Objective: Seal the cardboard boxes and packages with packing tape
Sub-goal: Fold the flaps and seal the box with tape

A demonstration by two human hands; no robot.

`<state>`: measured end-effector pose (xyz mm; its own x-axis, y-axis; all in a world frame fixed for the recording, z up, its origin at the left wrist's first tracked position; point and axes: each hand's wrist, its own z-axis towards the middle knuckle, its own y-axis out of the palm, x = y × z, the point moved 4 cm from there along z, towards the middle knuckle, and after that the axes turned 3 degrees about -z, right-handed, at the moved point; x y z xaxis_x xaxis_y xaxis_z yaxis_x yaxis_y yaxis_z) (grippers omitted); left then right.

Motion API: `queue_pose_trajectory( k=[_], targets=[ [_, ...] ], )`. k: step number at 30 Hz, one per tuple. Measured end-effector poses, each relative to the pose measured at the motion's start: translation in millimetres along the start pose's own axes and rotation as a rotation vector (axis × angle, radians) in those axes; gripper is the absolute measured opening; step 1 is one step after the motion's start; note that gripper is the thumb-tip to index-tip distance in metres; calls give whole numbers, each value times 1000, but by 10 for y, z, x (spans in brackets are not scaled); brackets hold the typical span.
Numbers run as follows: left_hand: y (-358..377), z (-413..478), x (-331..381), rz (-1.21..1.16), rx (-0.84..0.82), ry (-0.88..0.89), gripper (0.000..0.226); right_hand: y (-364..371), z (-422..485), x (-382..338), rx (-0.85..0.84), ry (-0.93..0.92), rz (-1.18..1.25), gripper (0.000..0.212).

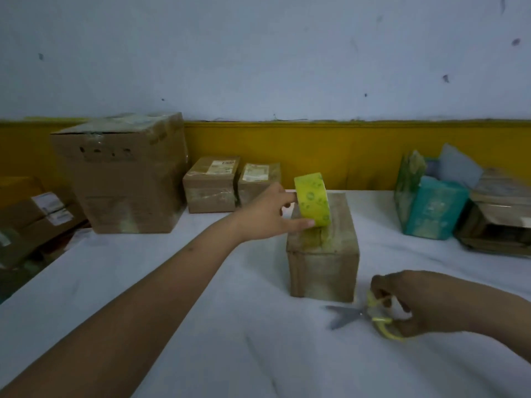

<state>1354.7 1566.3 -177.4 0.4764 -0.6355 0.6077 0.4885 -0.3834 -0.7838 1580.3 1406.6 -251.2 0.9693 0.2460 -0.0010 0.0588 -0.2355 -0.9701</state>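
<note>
A small brown cardboard box [323, 268] stands on the white sheet in the middle. My left hand [270, 214] grips a yellow-green roll of packing tape [312, 199] on edge on the box's top, with a strip of tape running down the top toward the near side. My right hand [408, 303] holds yellow-handled scissors [370, 317] with fingers in the loops, low over the sheet just right of the box's near corner. The grey blades are spread and point left.
A large cardboard box [123, 173] stands at the back left, with two small labelled boxes [212, 185] beside it. More boxes [37, 216] lie off the left edge. A teal package [431, 208] and stacked flat cardboard [497, 214] sit at the right. A yellow-and-white wall runs behind.
</note>
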Motion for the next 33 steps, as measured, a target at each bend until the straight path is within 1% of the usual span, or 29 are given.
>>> queue_pose_trajectory(
  k=[1, 4, 6, 8, 10, 12, 14, 15, 16, 17, 18, 20, 21, 22, 25, 27, 29, 31, 33],
  targets=[
    [49, 57, 49, -49, 10, 22, 30, -5, -92, 111, 3, 29, 7, 43],
    [186, 196, 181, -198, -7, 55, 52, -138, -377, 417, 51, 97, -19, 48],
    [248, 257, 231, -287, 0, 87, 59, -331, -530, 576, 156, 103, 8, 45],
    [285, 279, 247, -348, 44, 128, 54, -551, -619, 660, 267, 98, 99, 39],
    [314, 264, 231, -441, 88, 139, 46, -726, -585, 665, 323, 87, 163, 42],
    [341, 245, 172, -511, 108, 107, 45, -821, -436, 589, 295, 68, 167, 45],
    [363, 222, 96, -507, 114, 79, 42, -871, -250, 461, 248, 49, 191, 42],
    [371, 212, 62, -508, 110, 88, 41, -900, -164, 397, 241, 44, 220, 39],
    [377, 199, 39, -512, 105, 113, 41, -932, -72, 359, 268, 47, 271, 39],
    [384, 187, 22, -511, 99, 143, 42, -972, 22, 343, 322, 61, 356, 43],
    [397, 176, 5, -488, 89, 163, 43, -1011, 139, 354, 397, 99, 509, 49],
    [456, 180, -10, -402, 51, 177, 41, -1028, 454, 452, 525, 249, 931, 59],
    [497, 182, -6, -393, 30, 178, 40, -1007, 632, 480, 555, 332, 1088, 63],
    [534, 185, 4, -424, 15, 170, 39, -979, 807, 482, 572, 386, 1153, 63],
    [566, 196, 44, -489, -15, 169, 32, -776, 1202, 477, 606, 473, 1145, 51],
    [531, 221, 34, -536, -22, 153, 31, -629, 1301, 493, 571, 513, 1238, 39],
    [464, 268, 16, -618, 8, 138, 32, -550, 1301, 530, 526, 470, 1304, 30],
    [398, 333, 34, -662, 32, 149, 29, -565, 1297, 563, 502, 413, 1248, 24],
    [340, 416, 68, -580, 36, 184, 23, -610, 1316, 559, 505, 385, 1171, 19]
  ],
)
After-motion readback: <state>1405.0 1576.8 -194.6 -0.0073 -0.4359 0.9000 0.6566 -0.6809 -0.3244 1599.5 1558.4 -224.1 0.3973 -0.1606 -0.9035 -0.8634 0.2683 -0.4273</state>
